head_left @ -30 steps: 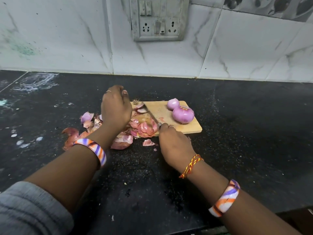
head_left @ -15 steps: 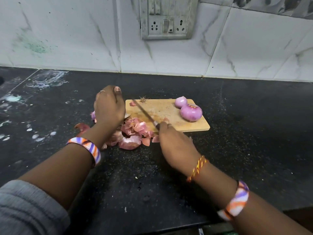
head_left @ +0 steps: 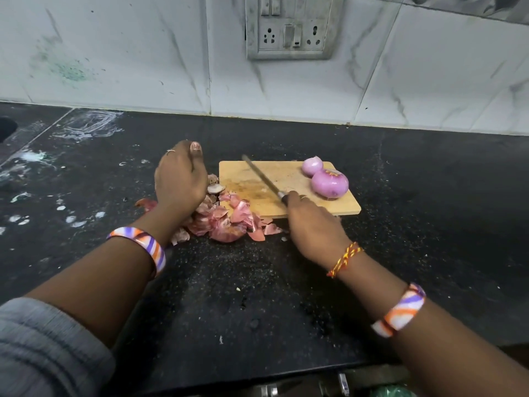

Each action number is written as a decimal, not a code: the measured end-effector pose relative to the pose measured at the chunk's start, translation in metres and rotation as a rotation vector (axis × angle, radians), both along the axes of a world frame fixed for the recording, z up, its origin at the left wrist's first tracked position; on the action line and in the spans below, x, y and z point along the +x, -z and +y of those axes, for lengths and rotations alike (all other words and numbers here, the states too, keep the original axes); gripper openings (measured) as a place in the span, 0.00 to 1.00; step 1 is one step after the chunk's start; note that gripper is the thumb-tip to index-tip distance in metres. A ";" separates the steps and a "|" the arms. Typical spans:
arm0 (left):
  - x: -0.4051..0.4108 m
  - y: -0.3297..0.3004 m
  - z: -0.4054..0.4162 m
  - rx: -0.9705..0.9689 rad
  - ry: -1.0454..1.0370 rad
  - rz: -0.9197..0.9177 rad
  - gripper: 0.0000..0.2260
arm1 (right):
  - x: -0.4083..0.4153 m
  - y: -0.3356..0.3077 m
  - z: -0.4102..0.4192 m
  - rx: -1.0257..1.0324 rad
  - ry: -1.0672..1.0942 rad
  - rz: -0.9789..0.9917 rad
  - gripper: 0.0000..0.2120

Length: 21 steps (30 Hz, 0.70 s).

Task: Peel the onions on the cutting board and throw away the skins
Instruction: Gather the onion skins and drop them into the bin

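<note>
Two peeled purple onions, a large one (head_left: 329,183) and a smaller one (head_left: 312,165), sit at the right end of a wooden cutting board (head_left: 289,179). A heap of pink onion skins (head_left: 226,220) lies on the black counter just off the board's near-left corner. My left hand (head_left: 179,180) is cupped, fingers curled down, on the counter at the left edge of that heap. My right hand (head_left: 312,224) grips the handle of a knife (head_left: 262,177), whose blade lies flat across the board pointing to the far left.
The black counter (head_left: 257,296) carries white smears and crumbs on its left side. A tiled wall with a switch and socket panel (head_left: 289,32) rises behind. A dark round opening (head_left: 5,128) shows at the far left edge. The counter's front edge runs along the bottom.
The knife blade has swept the skins off the board's left end onto the counter. My left hand shifted left off the board and gathered the scattered skins into one heap.
</note>
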State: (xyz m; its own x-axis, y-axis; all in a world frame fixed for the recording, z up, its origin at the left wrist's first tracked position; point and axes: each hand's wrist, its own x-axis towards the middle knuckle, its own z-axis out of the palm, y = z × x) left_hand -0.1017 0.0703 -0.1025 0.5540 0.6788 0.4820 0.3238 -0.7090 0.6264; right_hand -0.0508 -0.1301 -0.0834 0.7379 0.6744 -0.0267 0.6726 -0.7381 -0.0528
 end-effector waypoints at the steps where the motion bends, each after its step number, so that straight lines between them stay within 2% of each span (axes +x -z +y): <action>1: -0.002 -0.001 -0.004 -0.003 0.006 0.026 0.18 | 0.005 0.000 -0.002 -0.009 0.039 -0.039 0.14; 3: -0.004 -0.003 -0.014 0.003 0.046 0.083 0.19 | 0.001 -0.001 -0.005 -0.035 0.066 -0.060 0.14; 8: -0.004 -0.004 -0.029 0.037 0.170 0.170 0.20 | -0.040 0.005 -0.020 -0.021 -0.070 0.035 0.17; 12: -0.010 -0.011 -0.039 0.048 0.177 0.138 0.20 | -0.030 0.006 -0.047 -0.008 0.184 -0.080 0.15; 14: -0.015 -0.011 -0.041 0.067 0.156 0.117 0.19 | -0.034 0.009 -0.056 -0.062 0.215 -0.104 0.15; 18: -0.020 -0.001 -0.037 0.113 0.116 0.081 0.19 | -0.061 0.008 -0.060 -0.058 0.058 -0.018 0.18; 21: -0.025 0.005 -0.034 0.114 0.094 0.064 0.20 | -0.064 0.004 -0.058 0.008 -0.013 -0.005 0.15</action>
State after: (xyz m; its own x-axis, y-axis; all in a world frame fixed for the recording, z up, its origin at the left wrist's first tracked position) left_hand -0.1266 0.0364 -0.1078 0.6448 0.5651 0.5146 0.2892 -0.8036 0.5201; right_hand -0.1151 -0.1882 -0.0874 0.7292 0.6841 -0.0175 0.6824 -0.7288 -0.0557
